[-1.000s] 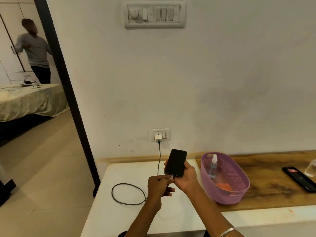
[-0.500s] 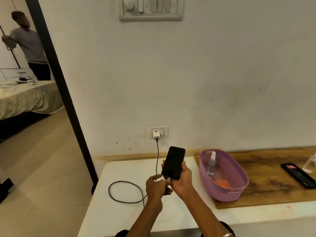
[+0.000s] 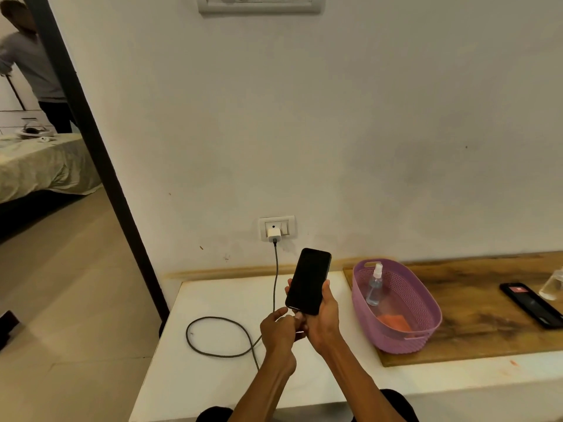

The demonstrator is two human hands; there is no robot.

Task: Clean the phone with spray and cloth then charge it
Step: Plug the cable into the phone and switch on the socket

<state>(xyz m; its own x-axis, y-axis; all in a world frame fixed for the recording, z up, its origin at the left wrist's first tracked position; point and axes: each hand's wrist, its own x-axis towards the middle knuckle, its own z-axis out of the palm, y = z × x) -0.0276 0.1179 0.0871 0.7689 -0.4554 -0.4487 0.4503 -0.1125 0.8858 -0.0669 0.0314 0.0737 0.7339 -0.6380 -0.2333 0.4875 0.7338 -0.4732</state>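
Note:
My right hand (image 3: 323, 318) holds a black phone (image 3: 308, 281) upright over the white counter, its dark screen facing me. My left hand (image 3: 279, 328) pinches the plug end of the dark charging cable (image 3: 213, 339) right at the phone's bottom edge. The cable loops on the counter and runs up to a white charger (image 3: 274, 234) in the wall socket. A clear spray bottle (image 3: 374, 284) and an orange cloth (image 3: 394, 321) lie inside a purple basket (image 3: 426, 318) to the right of my hands.
The white counter (image 3: 213, 300) ends at its left edge by a dark door frame (image 3: 100, 166). A wooden board (image 3: 475, 324) carries the basket, a second black phone (image 3: 531, 304) and a glass (image 3: 553, 284). Another person (image 3: 33, 62) stands beyond a bed in the far room.
The view has tilted downward a little. My hands and the phone stay together, with my left fingers still working the cable plug at the phone's bottom edge.

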